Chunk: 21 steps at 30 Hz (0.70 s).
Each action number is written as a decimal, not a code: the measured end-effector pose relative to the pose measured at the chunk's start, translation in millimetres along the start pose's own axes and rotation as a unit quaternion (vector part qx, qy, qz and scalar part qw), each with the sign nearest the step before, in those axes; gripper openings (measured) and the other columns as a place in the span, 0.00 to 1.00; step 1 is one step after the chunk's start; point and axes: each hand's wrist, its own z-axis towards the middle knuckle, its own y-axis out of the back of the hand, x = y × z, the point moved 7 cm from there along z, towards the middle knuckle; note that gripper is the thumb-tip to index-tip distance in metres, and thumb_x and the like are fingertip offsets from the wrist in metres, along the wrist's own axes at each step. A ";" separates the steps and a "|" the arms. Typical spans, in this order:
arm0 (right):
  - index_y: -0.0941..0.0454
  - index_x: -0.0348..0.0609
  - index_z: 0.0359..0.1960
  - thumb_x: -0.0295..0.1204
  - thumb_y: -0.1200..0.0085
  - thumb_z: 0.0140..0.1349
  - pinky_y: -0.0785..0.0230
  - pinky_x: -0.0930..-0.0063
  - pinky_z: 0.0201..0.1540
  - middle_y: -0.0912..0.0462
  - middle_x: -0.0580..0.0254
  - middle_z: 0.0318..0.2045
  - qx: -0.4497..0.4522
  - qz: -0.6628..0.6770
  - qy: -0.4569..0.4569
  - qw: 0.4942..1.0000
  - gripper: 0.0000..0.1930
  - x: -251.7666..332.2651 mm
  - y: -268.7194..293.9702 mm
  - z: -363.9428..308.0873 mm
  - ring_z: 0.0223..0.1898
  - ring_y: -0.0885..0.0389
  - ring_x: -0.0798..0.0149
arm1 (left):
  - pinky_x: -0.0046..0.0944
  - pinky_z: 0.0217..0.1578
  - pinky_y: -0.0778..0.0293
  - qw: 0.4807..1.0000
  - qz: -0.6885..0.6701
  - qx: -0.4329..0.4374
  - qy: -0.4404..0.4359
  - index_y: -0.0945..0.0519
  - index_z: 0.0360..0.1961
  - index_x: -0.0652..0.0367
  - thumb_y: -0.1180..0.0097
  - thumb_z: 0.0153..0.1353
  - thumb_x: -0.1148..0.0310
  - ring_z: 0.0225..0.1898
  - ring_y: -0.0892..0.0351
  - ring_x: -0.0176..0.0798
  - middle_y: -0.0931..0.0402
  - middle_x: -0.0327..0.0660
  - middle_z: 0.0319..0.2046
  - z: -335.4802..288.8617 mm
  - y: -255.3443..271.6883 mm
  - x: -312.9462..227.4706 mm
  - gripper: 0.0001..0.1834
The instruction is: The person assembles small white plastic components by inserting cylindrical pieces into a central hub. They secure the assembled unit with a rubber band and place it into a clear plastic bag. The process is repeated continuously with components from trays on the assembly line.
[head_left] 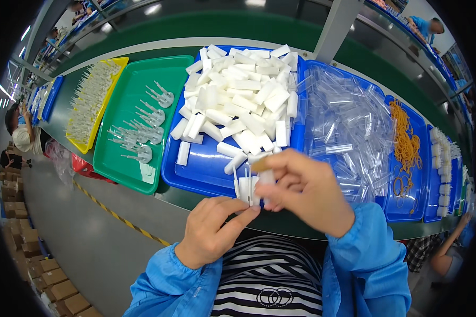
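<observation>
Over the front edge of the blue tray (195, 178), my left hand (209, 227) closes its thumb and fingers on a pronged piece (236, 182) with thin upright pins. White foam pieces (244, 189) stand around those pins, and the lower part is hidden by my fingers. Just to the right, my right hand (309, 190) pinches a white foam block (267, 182) close beside the pronged piece. The right fingers are slightly blurred, and a tan cover (259, 166) shows on one fingertip. Behind both hands, a heap of white foam blocks (243, 95) fills most of the blue tray.
Left stands a green tray (122, 100) with several clear pronged pieces (152, 117), then a yellow tray (122, 66) full of thin white parts. To the right are clear plastic sleeves (349, 132) and orange rubber bands (404, 134) in blue trays. A metal post (339, 29) rises behind.
</observation>
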 end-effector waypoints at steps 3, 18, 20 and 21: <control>0.28 0.34 0.57 0.24 0.43 0.67 0.20 0.77 0.38 0.16 0.50 0.44 -0.059 0.150 -0.033 0.986 0.18 -10.9 18.7 5.6 0.37 0.13 0.66 | 0.36 0.33 0.26 0.999 -0.003 0.020 -0.026 0.14 0.43 0.58 0.38 0.46 0.72 0.37 0.21 0.40 0.21 0.38 0.39 0.8 1.8 -9.3 0.19; 0.22 0.37 0.46 0.24 0.40 0.62 0.30 0.71 0.48 0.14 0.60 0.39 -0.072 -0.139 0.076 0.985 0.12 -7.1 19.6 -4.7 0.40 0.17 0.66 | 0.32 0.31 0.25 0.996 -0.024 0.042 -0.069 0.14 0.43 0.57 0.37 0.45 0.72 0.37 0.22 0.37 0.21 0.37 0.40 6.9 -0.7 -22.6 0.19; 0.21 0.38 0.47 0.24 0.39 0.61 0.33 0.68 0.52 0.14 0.58 0.42 -0.067 -0.220 0.143 0.963 0.12 2.6 16.6 -9.8 0.44 0.17 0.62 | 0.32 0.31 0.25 0.997 -0.015 0.034 -0.065 0.13 0.42 0.57 0.37 0.44 0.72 0.36 0.22 0.37 0.21 0.36 0.39 5.7 0.3 -20.1 0.19; 0.20 0.40 0.47 0.25 0.38 0.60 0.34 0.66 0.54 0.15 0.58 0.43 -0.058 -0.231 0.171 0.956 0.13 7.6 14.2 -12.0 0.45 0.18 0.60 | 0.33 0.31 0.25 0.997 -0.020 0.020 -0.069 0.14 0.42 0.57 0.36 0.44 0.72 0.35 0.22 0.38 0.21 0.37 0.39 5.0 1.8 -19.3 0.20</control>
